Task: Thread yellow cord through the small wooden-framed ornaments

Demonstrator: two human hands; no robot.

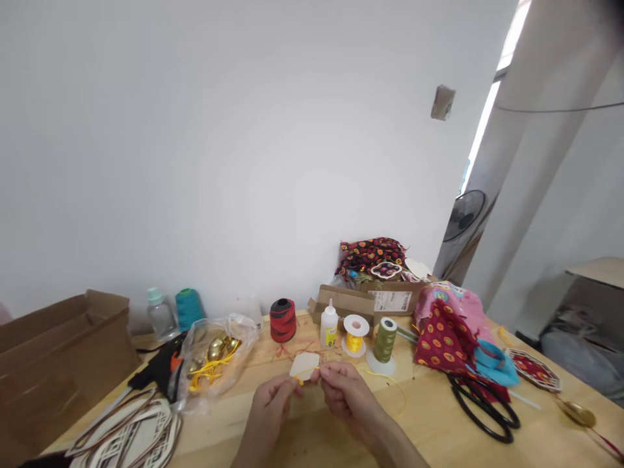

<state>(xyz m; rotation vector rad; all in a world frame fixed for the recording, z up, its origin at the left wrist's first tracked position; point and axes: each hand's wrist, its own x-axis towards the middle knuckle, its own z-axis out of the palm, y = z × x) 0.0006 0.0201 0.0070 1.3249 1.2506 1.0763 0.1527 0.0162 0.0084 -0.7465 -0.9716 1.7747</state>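
My left hand and my right hand face each other low over the wooden table. Between their fingertips runs a short stretch of yellow cord, pinched at each end. By the left fingertips the cord bunches into a small knot or loop, too small to make out. Just beyond the fingers lies a pale flat piece with cut corners; whether I touch it is unclear. A loose yellow strand curves over the table right of my right hand.
Behind stand a red-and-black thread cone, a glue bottle, a yellow cord spool and a green thread spool. Left are a bag of brass bells, a glue gun and a cardboard box; right, black-handled scissors.
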